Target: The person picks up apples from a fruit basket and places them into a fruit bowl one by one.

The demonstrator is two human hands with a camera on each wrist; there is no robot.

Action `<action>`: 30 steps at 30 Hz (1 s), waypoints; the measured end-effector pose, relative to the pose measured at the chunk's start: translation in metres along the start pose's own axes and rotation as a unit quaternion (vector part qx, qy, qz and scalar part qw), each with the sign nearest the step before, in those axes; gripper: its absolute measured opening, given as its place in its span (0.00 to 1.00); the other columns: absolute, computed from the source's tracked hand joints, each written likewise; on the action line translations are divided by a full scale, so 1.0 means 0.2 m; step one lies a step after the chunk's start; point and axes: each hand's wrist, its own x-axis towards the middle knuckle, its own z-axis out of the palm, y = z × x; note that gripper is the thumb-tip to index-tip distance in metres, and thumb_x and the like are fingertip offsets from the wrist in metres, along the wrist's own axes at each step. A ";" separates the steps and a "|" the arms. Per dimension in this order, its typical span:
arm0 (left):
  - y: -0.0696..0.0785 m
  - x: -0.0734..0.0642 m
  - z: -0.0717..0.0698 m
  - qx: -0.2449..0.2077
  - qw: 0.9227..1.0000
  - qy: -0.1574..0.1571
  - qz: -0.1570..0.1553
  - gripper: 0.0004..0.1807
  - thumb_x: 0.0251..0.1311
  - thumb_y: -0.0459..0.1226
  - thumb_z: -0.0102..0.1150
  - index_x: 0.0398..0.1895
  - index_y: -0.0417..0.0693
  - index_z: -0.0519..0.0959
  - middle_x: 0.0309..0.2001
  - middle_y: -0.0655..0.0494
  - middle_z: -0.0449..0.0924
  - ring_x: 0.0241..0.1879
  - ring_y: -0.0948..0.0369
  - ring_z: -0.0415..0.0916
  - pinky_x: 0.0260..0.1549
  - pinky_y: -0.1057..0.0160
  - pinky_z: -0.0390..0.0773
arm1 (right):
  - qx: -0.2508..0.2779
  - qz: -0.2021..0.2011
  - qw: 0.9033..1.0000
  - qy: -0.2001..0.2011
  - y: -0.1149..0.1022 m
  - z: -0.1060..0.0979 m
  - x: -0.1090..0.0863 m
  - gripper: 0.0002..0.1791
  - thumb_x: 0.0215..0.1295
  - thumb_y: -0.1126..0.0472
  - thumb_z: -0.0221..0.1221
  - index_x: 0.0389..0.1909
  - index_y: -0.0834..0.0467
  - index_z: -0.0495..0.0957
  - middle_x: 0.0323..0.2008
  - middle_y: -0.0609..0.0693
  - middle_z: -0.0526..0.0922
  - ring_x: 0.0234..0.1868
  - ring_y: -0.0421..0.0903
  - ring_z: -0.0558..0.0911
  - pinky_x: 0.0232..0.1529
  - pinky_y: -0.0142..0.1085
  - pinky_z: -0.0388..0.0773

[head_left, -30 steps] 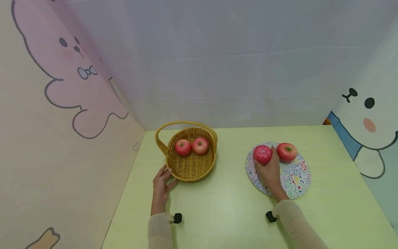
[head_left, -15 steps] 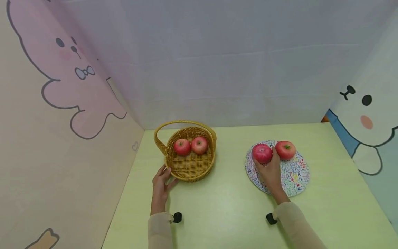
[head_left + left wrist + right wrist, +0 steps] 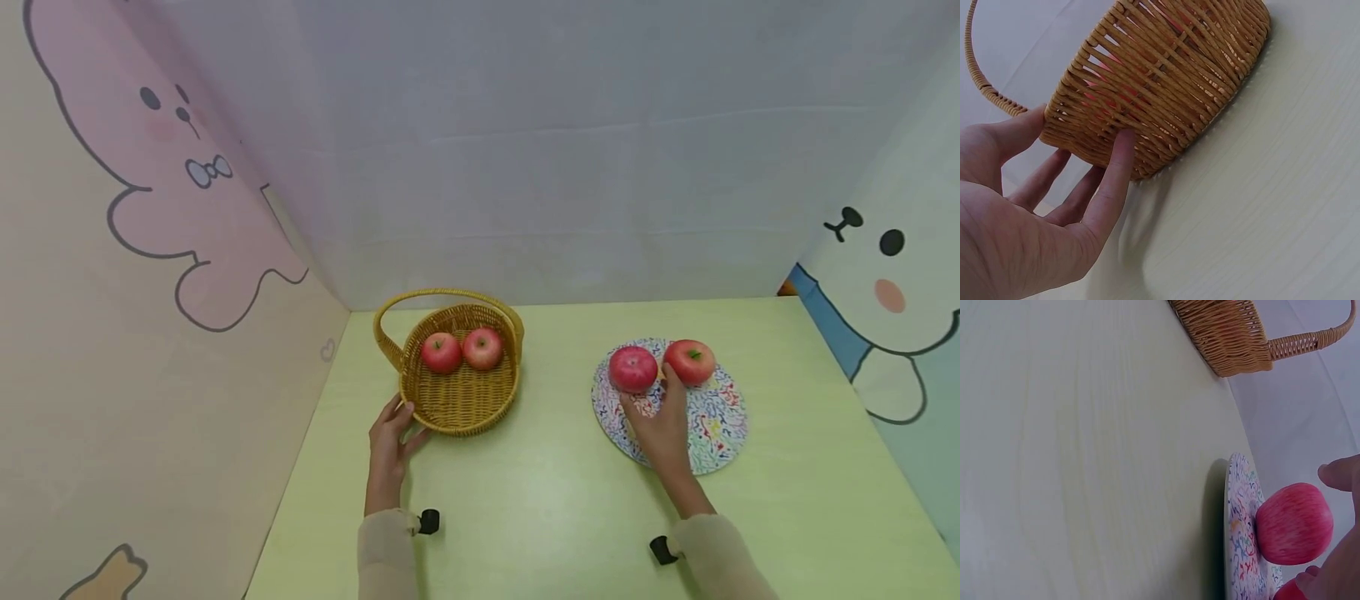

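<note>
In the head view, my left hand [image 3: 388,442] rests its fingertips on the near-left side of a wicker basket [image 3: 463,423] with a hoop handle. The left wrist view has one finger on the woven wall [image 3: 1166,75] and another at the rim, both extended. Two red apples [image 3: 442,353] lie in the basket. On the right, my right hand [image 3: 662,425] is spread over a speckled round plate [image 3: 712,433], holding nothing. Its thumb is just below a deep-pink apple [image 3: 632,369] and its index fingertip overlaps the edge of a red apple [image 3: 690,362].
Basket and plate share a pale yellow table [image 3: 540,467], with a stretch of tabletop between them. A whitish cloth wall [image 3: 570,208] rises behind, and cartoon-printed panels [image 3: 210,292] stand at both sides. A black wrist device [image 3: 663,550] sits by the right sleeve.
My right hand has let go of the deep-pink apple, which stays on the plate, and has shifted slightly right and toward me. My left hand keeps its place at the basket.
</note>
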 end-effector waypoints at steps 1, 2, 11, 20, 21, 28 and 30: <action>0.00 0.00 0.00 -0.001 1.000 0.000 0.000 0.32 0.75 0.40 0.61 0.79 0.55 0.66 0.77 0.46 0.67 0.73 0.47 0.69 0.62 0.42 0.82 | -0.006 -0.003 1.000 0.000 -0.01 -0.01 -0.01 0.53 0.65 0.62 0.71 0.83 0.58 0.49 0.79 0.63 0.59 0.75 0.63 0.63 0.74 0.64 0.67; 0.00 0.00 0.00 -0.001 1.000 0.001 -0.001 0.32 0.75 0.40 0.61 0.79 0.55 0.67 0.76 0.46 0.67 0.73 0.48 0.69 0.62 0.42 0.82 | -0.009 -0.009 1.000 0.001 -0.01 -0.01 -0.01 0.53 0.64 0.62 0.71 0.83 0.58 0.49 0.78 0.63 0.59 0.75 0.64 0.63 0.74 0.64 0.66; -0.01 -0.01 -0.01 0.003 1.000 0.006 -0.004 0.31 0.76 0.39 0.59 0.80 0.54 0.66 0.77 0.46 0.66 0.73 0.47 0.69 0.61 0.42 0.82 | -0.020 -0.085 0.996 -0.001 -0.07 -0.06 -0.02 0.55 0.59 0.66 0.74 0.82 0.58 0.52 0.76 0.65 0.63 0.77 0.63 0.63 0.73 0.65 0.68; -0.01 0.00 -0.02 0.001 1.000 0.007 -0.008 0.31 0.75 0.39 0.60 0.80 0.55 0.66 0.77 0.46 0.66 0.73 0.48 0.69 0.57 0.47 0.86 | -0.006 -0.134 0.990 -0.041 -0.09 -0.09 -0.02 0.54 0.57 0.67 0.75 0.81 0.61 0.54 0.77 0.63 0.63 0.76 0.62 0.65 0.71 0.13 0.55; -0.01 0.01 -0.02 0.000 1.000 0.007 -0.009 0.31 0.75 0.39 0.60 0.79 0.55 0.66 0.77 0.47 0.66 0.73 0.48 0.69 0.56 0.47 0.86 | -0.002 -0.136 0.990 -0.048 -0.10 -0.09 -0.02 0.54 0.57 0.66 0.75 0.81 0.61 0.54 0.77 0.63 0.62 0.77 0.63 0.64 0.70 0.12 0.54; 0.00 0.01 -0.01 -0.008 1.000 0.000 -0.004 0.32 0.75 0.39 0.60 0.80 0.54 0.66 0.77 0.47 0.67 0.73 0.48 0.69 0.60 0.44 0.84 | 0.043 -0.163 0.982 -0.088 -0.12 -0.08 -0.05 0.56 0.57 0.70 0.75 0.82 0.59 0.53 0.78 0.65 0.61 0.77 0.68 0.64 0.68 0.10 0.54; 0.00 0.01 0.00 -0.008 1.000 -0.001 -0.003 0.32 0.75 0.39 0.60 0.80 0.54 0.66 0.77 0.46 0.66 0.73 0.48 0.69 0.60 0.44 0.84 | 0.063 -0.160 0.979 -0.108 -0.12 -0.07 -0.05 0.55 0.58 0.71 0.74 0.82 0.59 0.52 0.78 0.66 0.61 0.76 0.68 0.64 0.68 0.11 0.57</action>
